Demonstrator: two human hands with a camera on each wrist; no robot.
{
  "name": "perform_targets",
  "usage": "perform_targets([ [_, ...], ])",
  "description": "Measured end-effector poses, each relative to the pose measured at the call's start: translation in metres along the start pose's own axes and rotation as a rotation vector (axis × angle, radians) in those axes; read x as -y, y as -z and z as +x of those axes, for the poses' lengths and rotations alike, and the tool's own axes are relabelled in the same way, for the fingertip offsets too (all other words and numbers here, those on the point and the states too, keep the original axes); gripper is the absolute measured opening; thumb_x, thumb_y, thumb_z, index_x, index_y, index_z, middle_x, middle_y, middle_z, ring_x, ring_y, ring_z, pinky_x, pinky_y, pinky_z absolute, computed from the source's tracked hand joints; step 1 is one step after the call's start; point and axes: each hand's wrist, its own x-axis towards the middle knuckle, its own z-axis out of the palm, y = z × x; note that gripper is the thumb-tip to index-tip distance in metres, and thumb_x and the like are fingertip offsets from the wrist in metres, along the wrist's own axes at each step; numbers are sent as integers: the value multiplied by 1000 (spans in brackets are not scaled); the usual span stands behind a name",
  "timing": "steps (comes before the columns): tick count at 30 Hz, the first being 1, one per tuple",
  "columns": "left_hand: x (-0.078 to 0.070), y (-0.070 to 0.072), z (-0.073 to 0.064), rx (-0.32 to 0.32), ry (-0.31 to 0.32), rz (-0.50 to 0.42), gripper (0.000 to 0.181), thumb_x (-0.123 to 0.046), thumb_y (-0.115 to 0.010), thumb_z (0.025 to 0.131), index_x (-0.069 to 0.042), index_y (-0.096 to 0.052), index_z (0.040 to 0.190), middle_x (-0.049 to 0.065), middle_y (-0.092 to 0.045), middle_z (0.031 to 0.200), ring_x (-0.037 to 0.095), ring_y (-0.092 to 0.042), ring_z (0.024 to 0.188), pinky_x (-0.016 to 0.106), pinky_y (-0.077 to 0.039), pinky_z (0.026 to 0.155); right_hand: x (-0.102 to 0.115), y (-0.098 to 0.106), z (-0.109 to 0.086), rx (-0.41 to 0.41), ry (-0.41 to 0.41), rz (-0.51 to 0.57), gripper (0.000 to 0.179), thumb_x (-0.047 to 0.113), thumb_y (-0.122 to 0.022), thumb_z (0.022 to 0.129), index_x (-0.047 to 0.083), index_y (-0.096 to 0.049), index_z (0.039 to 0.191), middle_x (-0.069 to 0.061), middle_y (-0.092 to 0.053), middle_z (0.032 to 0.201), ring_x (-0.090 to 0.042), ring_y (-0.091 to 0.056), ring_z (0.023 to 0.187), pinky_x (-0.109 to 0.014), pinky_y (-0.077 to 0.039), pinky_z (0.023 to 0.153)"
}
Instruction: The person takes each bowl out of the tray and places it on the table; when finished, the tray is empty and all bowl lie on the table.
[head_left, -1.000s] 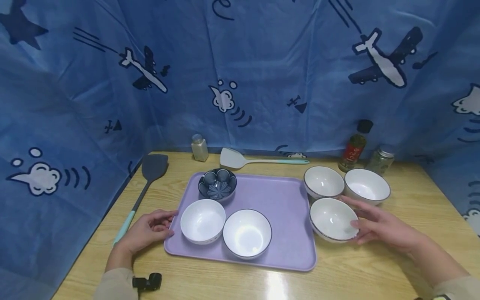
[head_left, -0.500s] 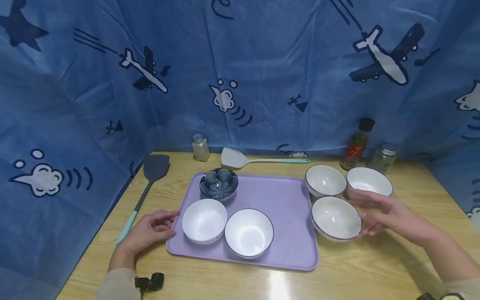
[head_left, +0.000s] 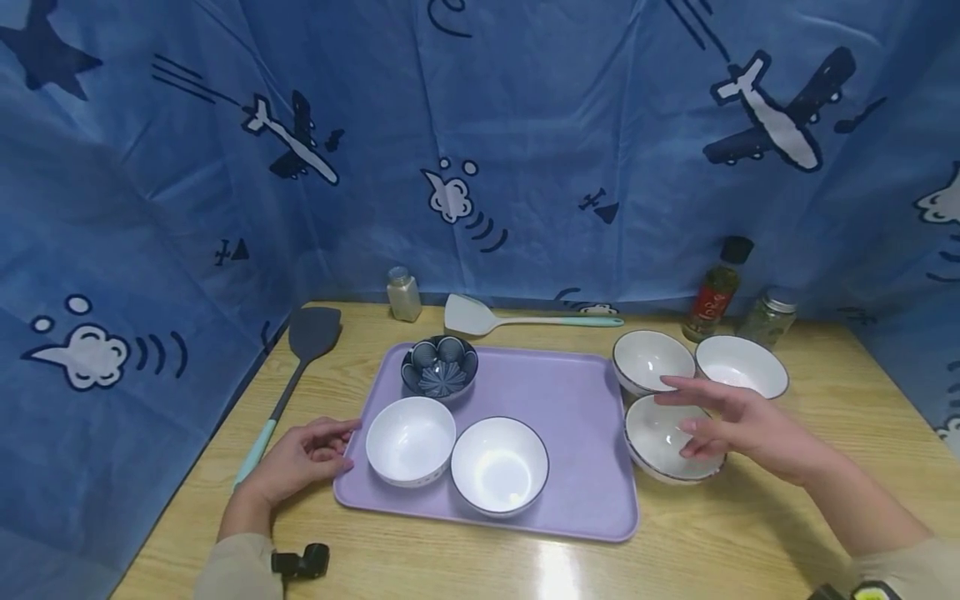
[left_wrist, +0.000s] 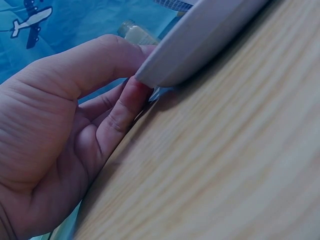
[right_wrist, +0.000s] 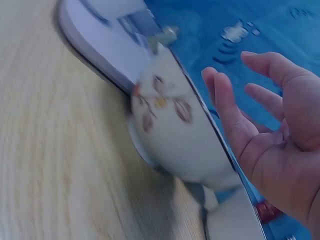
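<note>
My left hand (head_left: pixel 300 458) pinches the left edge of a lilac tray (head_left: pixel 566 408); in the left wrist view, finger and thumb meet at the tray's rim (left_wrist: pixel 195 45). On the tray stand a dark blue patterned bowl (head_left: pixel 438 371), a white bowl (head_left: pixel 410 442) and a dark-rimmed white bowl (head_left: pixel 500 467). My right hand (head_left: pixel 738 429), fingers spread and holding nothing, hovers over a dark-rimmed bowl (head_left: pixel 652 437) beside the tray's right edge. Brown flowers mark that bowl's outer side (right_wrist: pixel 172 125) in the right wrist view. Two more bowls, one rimmed (head_left: pixel 652 360) and one whiter (head_left: pixel 738 365), stand behind it.
A dark grey spatula (head_left: pixel 313 332) lies left of the tray, a white spatula (head_left: pixel 468 317) behind it. A small jar (head_left: pixel 405 297), a red-labelled bottle (head_left: pixel 711 300) and a silver-lidded jar (head_left: pixel 770 317) stand along the blue curtain (head_left: pixel 510 150).
My right hand has let go of the near right bowl's rim, drawn back, then come left over the bowl. The bowl stays beside the tray; my left hand keeps its hold.
</note>
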Motion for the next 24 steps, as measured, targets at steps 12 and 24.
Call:
perform_targets([
  [12,2,-1,3,9,15,3,62,-23,-85,79,-12,-63,135,11,-60,115,17,-58,97,19,-54,80,18,-34,35,152,-12,-21,55,7,-59,99,8,-41,151,-31,-48,144,-35,-73,89,-46,-60,76],
  [24,1,0,0,7,11,-2,61,-23,-84,80,-13,-62,136,13,-59,116,15,-57,97,19,-54,80,31,-64,80,243,-100,105,61,13,-63,97,10,-38,153,-29,-42,150,-35,-70,106,-42,-58,89],
])
